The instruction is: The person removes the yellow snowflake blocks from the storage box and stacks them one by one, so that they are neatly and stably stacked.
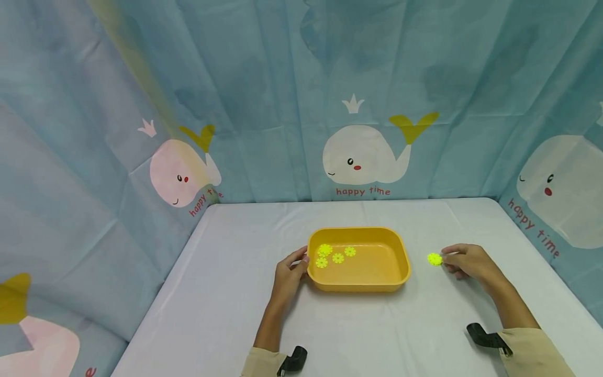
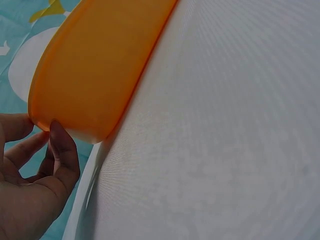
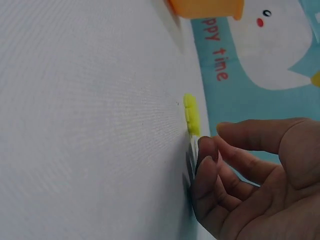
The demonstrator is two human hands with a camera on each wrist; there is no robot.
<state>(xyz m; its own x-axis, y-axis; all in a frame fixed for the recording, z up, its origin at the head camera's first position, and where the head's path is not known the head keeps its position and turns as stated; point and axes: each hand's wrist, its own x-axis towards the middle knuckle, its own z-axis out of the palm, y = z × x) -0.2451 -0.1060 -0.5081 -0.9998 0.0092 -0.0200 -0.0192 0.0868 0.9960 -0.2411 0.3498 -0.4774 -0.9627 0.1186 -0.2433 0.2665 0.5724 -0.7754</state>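
With my left hand (image 1: 285,276) pinching the left rim of the orange-yellow tray (image 1: 379,264), I judge I'm picking up the flower-shaped disc (image 1: 434,259) toward the table's (image 1: 391,332) right edge. I can't tell whether my right hand (image 1: 472,262) grips it; next calls for a secure pinch.

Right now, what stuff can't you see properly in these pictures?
- Left wrist view: the flowers inside the tray; the tray's own side hides them.
- Right wrist view: most of the tray; the top edge cuts it off.
- Head view: the rest of the right-hand whale; the picture's right edge cuts it off.
- Head view: whether the right hand pinches the lone flower; too small to tell.
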